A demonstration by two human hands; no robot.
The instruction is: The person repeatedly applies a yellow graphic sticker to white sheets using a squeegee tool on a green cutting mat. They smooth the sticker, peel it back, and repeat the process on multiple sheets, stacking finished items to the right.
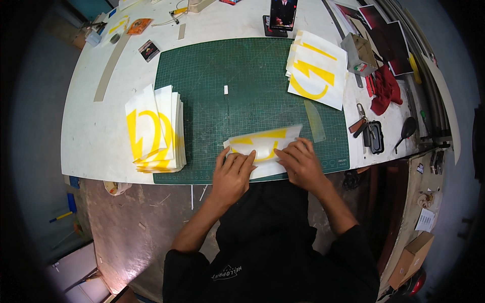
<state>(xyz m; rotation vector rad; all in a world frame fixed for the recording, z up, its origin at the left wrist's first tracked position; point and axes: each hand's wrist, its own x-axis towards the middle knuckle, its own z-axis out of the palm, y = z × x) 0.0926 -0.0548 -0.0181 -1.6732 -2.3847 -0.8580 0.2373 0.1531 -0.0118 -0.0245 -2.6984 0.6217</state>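
Observation:
A white decal sheet [260, 144] with yellow lettering-like shapes lies at the near edge of the green cutting mat [212, 111], its far part lifted and curled toward me. My left hand [233, 171] grips its left side with bent fingers, the fingertips resting on the surface. At the right side my right hand [303, 160] pinches the same sheet between thumb and fingers. A thick stack of similar yellow-marked sheets [156, 131] stands left of my left hand. Beyond my right hand, a smaller pile of them [318, 70] overlaps the mat's far right corner.
A translucent yellowish strip [315, 121] and a small white scrap [226, 90] lie on the mat. At right are keys [359, 121], a black case [376, 137], a red cloth [386, 91] and a metal box [359, 53]. A phone on a stand [282, 15] is at the back.

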